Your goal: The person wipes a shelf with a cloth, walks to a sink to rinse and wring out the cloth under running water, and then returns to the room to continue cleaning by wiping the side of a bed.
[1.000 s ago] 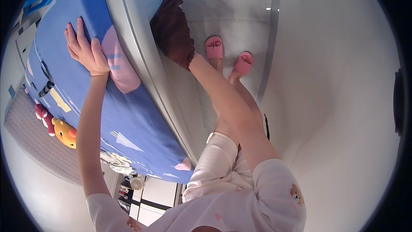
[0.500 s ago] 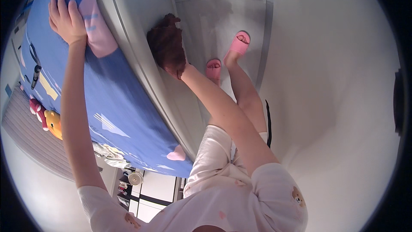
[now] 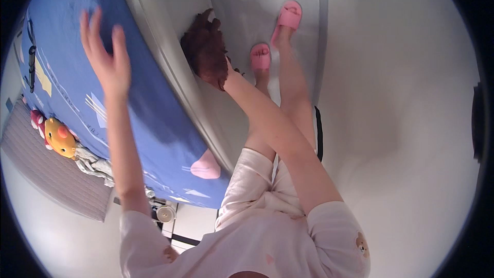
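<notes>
My left hand (image 3: 107, 64) hovers over the blue printed bed sheet (image 3: 154, 118), its fingers spread and nothing in them. It is slightly blurred by motion. A crumpled dark brown cloth (image 3: 203, 51) covers most of my right hand (image 3: 230, 73), which holds it against the pale side of the bed frame (image 3: 167, 56). The cloth hides the fingers of that hand; only the part near the wrist shows. Ragged folds stick out at the cloth's top and right edges.
My feet in pink slippers (image 3: 261, 56) stand on the grey floor (image 3: 242, 0) beside the bed. On the bed lie a yellow plush toy (image 3: 60, 138), a red-and-white plush toy (image 3: 38, 122) and a black strap-like item (image 3: 32, 67). A pale wall-like surface (image 3: 391, 98) rises at right.
My left hand has lifted off the sheet and moved right and nearer me. The brown cloth stays at the bed frame, shifted slightly and more bunched up. The view has shifted a little.
</notes>
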`<state>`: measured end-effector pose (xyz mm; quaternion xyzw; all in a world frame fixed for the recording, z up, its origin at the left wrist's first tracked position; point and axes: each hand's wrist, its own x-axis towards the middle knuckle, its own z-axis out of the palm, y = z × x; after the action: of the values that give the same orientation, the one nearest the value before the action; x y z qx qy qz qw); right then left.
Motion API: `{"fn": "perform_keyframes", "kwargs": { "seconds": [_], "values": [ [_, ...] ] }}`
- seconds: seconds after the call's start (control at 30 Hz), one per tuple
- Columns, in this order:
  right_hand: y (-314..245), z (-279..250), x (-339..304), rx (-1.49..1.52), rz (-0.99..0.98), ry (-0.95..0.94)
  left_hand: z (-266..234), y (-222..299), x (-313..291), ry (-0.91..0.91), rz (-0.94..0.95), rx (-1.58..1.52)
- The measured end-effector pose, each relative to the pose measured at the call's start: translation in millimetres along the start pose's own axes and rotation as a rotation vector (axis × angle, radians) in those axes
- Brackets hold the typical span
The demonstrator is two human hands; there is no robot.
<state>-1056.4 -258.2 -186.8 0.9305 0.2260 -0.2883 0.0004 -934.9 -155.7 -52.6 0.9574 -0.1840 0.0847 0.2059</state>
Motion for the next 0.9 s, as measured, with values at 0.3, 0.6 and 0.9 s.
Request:
{"fn": "perform_keyframes", "kwargs": {
  "seconds": [0.3,0.6,0.9],
  "values": [
    [-56.6,10.9,-74.0,0.15,-0.061,-0.235,-91.5,54.3,-285.3,-0.332,-0.471,0.158],
    [-105.5,46.8,-136.5,0.183,0.143,-0.12,-65.4,53.3,-317.2,-0.047,-0.281,0.281],
    [-168.9,145.0,-223.5,0.263,-0.003,0.565,-51.1,41.3,-304.2,0.109,-0.127,0.289]
  ]
}}
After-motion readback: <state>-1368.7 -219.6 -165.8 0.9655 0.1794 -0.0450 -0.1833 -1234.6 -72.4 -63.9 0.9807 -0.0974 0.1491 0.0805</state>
